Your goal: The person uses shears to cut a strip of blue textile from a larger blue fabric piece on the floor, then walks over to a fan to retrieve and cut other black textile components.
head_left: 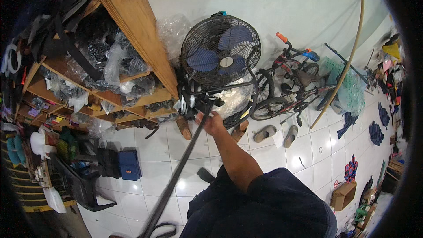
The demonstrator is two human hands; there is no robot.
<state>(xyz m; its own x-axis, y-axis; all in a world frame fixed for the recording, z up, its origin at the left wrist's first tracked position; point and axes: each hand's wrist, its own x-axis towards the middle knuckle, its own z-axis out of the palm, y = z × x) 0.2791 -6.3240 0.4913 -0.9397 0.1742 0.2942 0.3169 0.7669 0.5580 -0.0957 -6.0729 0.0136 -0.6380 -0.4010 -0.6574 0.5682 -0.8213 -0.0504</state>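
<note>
My right hand (213,123) reaches forward in front of the fan, its fingers closed round a long black strap (178,169). From my hand the strap slants down to the lower left and out of the picture. Part of the grip is hidden behind the strap and the hand itself. Just beyond my fingers stands a large black fan (220,53) with blue blades and a wire cage. White and clear plastic wrapping (233,99) sits below the fan's cage, close to my hand. My left hand does not show.
Wooden shelves (139,26) stuffed with plastic-wrapped goods stand at left. A bicycle (295,83) and a leaning pole (346,68) are at right. Sandals (265,133) lie on the tiled floor. A black chair (83,185), a dark blue folder-like item (129,165) and a cardboard box (343,195) stand around.
</note>
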